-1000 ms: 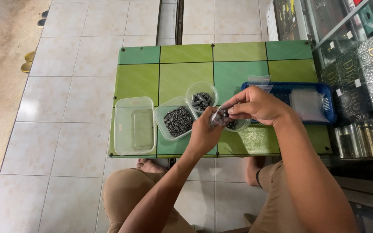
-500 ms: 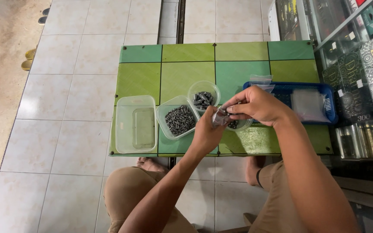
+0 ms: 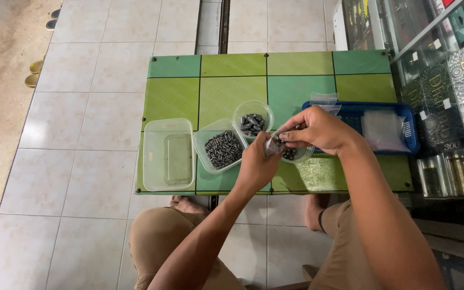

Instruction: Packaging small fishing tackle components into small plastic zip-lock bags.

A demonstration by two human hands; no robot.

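Fingers of both hands pinch a small clear bag (image 3: 271,144) with dark pellets inside: the left hand (image 3: 256,165) grips it from below, the right hand (image 3: 318,130) closes on its top edge. Held above the green checked table (image 3: 226,80), the bag sits just over a round tub (image 3: 295,154), near a square tub of pellets (image 3: 222,147), another round tub (image 3: 253,120), an empty box (image 3: 168,154) and a blue basket (image 3: 404,115).

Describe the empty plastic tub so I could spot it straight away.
Find the green checkered table. Along its near edge stand clear tubs; the rectangular clear plastic tub is the leftmost. Unlike the square clear tub beside it, filled with small dark pellets, it holds nothing.
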